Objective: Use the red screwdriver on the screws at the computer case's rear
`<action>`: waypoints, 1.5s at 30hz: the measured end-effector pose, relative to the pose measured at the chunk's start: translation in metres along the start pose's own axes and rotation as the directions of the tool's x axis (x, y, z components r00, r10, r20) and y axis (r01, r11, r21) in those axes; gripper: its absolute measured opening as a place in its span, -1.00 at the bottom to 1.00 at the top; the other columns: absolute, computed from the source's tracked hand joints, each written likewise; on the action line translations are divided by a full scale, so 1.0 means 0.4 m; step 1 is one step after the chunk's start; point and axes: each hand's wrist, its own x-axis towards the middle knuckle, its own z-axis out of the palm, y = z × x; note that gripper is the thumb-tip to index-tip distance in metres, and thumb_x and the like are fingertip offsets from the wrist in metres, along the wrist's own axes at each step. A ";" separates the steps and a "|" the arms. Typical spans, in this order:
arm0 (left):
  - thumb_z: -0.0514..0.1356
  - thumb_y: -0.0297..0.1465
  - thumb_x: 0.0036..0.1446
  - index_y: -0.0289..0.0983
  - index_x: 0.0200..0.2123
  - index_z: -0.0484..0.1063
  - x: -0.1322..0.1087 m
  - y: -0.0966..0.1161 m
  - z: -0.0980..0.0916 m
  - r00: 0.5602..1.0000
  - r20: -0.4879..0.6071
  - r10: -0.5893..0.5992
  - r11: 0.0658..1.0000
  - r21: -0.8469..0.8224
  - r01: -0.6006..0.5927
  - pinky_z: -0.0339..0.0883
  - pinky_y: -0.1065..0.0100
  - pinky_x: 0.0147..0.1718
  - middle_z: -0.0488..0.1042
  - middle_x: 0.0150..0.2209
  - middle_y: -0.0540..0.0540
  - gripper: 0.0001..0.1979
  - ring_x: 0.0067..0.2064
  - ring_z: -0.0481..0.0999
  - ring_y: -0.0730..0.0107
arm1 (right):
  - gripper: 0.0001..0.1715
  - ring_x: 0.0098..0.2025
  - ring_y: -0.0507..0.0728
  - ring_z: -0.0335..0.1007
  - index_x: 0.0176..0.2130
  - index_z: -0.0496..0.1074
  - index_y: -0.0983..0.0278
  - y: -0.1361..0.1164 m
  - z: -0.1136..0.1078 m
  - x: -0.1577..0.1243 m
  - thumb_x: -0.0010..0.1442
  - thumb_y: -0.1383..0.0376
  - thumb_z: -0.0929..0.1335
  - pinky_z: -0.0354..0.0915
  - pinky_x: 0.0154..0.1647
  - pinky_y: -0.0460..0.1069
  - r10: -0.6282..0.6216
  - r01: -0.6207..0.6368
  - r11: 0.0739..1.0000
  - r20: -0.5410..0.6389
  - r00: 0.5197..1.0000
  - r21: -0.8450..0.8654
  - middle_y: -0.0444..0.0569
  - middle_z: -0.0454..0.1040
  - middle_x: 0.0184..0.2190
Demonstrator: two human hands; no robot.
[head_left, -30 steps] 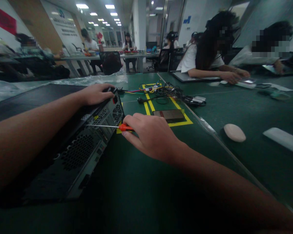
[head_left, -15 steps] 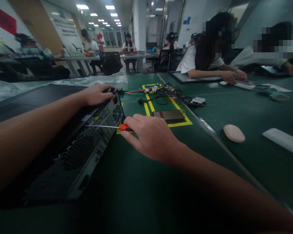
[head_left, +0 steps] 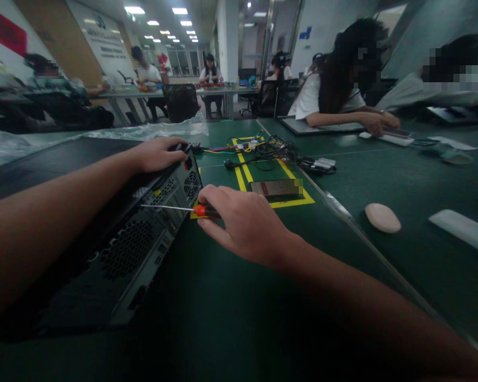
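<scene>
A black desktop computer case (head_left: 123, 297) lies on the table at the left, its metal back panel with vents and ports turned toward me. My left hand (head_left: 157, 155) grips the upper edge of the case near the far corner, thumb and fingers close together. Between the fingers of my right hand (head_left: 247, 225) is a screwdriver (head_left: 201, 210) with an orange and black handle. Its thin shaft points left, and the tip meets the back panel near the upper edge, above the round-holed vent. Whether a screw sits under the tip is too small to tell.
Bundled cables (head_left: 276, 148) and a dark flat box (head_left: 276, 188) lie around yellow tape beyond my right hand. Clear plastic wrap (head_left: 175, 129) is behind the case. A pale mouse (head_left: 382, 218) and a white bar (head_left: 462, 228) lie right. Co-workers sit across and farther back.
My right hand's fingers have shifted slightly around the screwdriver handle, and the index finger now sits a little higher and farther left. The left hand and computer case have stayed put.
</scene>
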 end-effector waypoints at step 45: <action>0.23 0.15 0.25 0.00 0.60 0.55 -0.011 0.011 -0.011 0.999 0.033 -0.019 1.000 -0.003 0.019 0.41 -0.17 0.50 0.65 0.47 -0.12 -0.09 0.43 0.60 -0.44 | -0.70 -0.06 0.22 0.64 0.24 0.60 0.22 -0.009 -0.007 -0.004 0.70 0.17 0.37 -0.04 -0.28 0.06 0.035 -0.035 0.995 0.000 0.999 -0.093 0.06 0.75 0.01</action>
